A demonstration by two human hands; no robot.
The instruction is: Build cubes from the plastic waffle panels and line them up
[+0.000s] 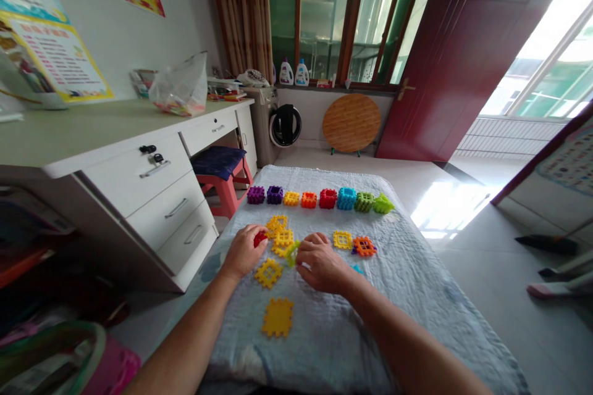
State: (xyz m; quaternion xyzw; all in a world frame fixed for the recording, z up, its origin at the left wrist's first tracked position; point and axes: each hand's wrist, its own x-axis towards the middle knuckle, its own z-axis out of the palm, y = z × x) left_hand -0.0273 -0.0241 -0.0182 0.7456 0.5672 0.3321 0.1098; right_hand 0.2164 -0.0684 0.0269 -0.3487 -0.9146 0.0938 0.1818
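Eight colours line up across the far end of the quilted cloth [440,296]: purple stack [256,195], indigo stack [275,195], yellow stack [291,199], orange stack [308,200], red stack [328,199], blue stack [346,198], green stack [364,201], and out on the right, the light green stack [383,203]. Down to the hands now! The left hand [243,251] has its thumb and fingers closed in on a red piece [260,238], right beside a cluster of yellow pieces [283,237]. Across the gap, the right hand [319,259] curls over, fingers well bent, a light green piece [291,254] peeping out at the fingertips; whether it's pinched or merely touched, I cannot tell. Between the forearms sits a yellow window piece [268,273], and nearer still, a solid yellow square [277,317] lies flat. Over on the right flank, a yellow frame [343,239] rests just beside an orange piece [364,246], with purple teeth showing beneath the orange, while a blue piece [356,269] pokes out beside the right wrist, partly hidden.
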